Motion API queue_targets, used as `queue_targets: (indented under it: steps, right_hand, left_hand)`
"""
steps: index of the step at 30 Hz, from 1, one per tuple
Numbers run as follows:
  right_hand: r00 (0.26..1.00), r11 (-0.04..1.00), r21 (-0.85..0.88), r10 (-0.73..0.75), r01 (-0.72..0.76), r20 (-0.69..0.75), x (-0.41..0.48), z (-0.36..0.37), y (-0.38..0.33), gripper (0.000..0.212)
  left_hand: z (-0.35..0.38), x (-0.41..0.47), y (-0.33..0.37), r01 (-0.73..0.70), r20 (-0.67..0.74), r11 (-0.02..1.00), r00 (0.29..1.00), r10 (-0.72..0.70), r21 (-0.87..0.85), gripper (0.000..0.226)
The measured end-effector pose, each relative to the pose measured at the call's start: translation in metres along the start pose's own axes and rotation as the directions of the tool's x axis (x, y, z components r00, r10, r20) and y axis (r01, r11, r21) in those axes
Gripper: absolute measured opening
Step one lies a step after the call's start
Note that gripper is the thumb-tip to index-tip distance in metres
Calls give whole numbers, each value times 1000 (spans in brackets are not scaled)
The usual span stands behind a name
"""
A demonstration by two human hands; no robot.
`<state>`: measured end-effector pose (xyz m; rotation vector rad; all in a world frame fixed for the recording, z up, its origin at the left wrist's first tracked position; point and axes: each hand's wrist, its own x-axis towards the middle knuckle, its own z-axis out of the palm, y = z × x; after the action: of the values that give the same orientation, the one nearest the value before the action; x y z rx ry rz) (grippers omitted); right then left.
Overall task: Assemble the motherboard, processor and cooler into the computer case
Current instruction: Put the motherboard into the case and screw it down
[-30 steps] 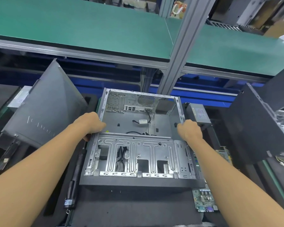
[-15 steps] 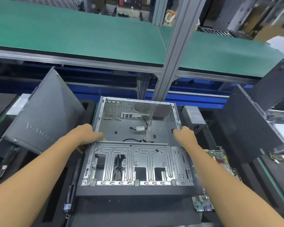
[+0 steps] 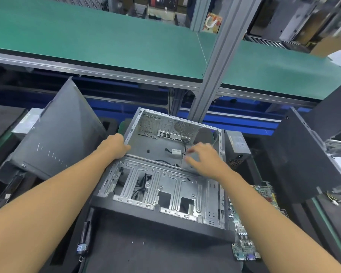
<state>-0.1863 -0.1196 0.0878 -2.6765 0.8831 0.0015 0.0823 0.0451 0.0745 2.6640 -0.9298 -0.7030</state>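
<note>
Bright even light, edges warped, slight blur

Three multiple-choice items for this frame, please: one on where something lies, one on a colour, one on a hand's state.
1. Relative to the computer case, the motherboard lies:
A. inside it
B. beside it, on its right
C. on top of it

2. The shelf mat above the workplace is:
A. blue
B. green
C. grey

3. The left hand:
A. grips the case's left wall
B. hangs free beside the case
C. holds a screwdriver

Answers:
1 B: the board shows beyond the case's right wall, while the case floor holds only cables.
2 B: the whole upper surface is green.
3 A: its fingers curl over the rim of the left wall.
</note>
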Motion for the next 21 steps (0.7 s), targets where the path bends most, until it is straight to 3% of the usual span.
queue_targets:
  steps: [2, 3, 6, 8, 11, 14, 17, 19, 21]
  right_hand:
    - [961, 999, 53, -11, -4, 276, 8, 6, -19, 62]
    - [940, 997, 67, 5, -29, 341, 13, 11, -25, 64]
    - [939, 995, 92, 2, -36, 345, 24, 28, -29, 66]
    - [955, 984, 171, -6, -47, 296, 27, 36, -29, 64]
    - [966, 979, 196, 2, -54, 257, 29, 43, -26, 64]
    - [973, 981, 182, 26, -69, 231, 28, 45, -26, 65]
    - [974, 974, 201, 56, -102, 221, 26, 43, -29, 63]
    - [977, 973, 205, 63, -106, 205, 25, 41, -35, 62]
    - [980, 977, 187, 66, -102, 190, 26, 35, -43, 60]
  left_hand:
    - [-4, 10, 7, -13, -52, 1000, 999, 13, 1, 23]
    - [-6, 14, 10, -23, -80, 1000, 997, 22, -7, 25]
    - [-7, 18, 8, -90, -129, 991, 989, 77, -102, 43]
    - [-9, 14, -3, -162, -201, 954, 973, 112, -251, 59]
    - [-8, -5, -33, -222, -413, 845, 911, 1, -487, 44]
    - [-1, -23, -60, -163, -467, 685, 837, -284, -710, 25]
    - [-3, -22, -74, -99, -304, 355, 750, -587, -930, 10]
    - [-6, -21, -78, -124, -227, 200, 724, -651, -972, 7]
    - [-3, -22, -77, -126, -202, 161, 723, -661, -979, 7]
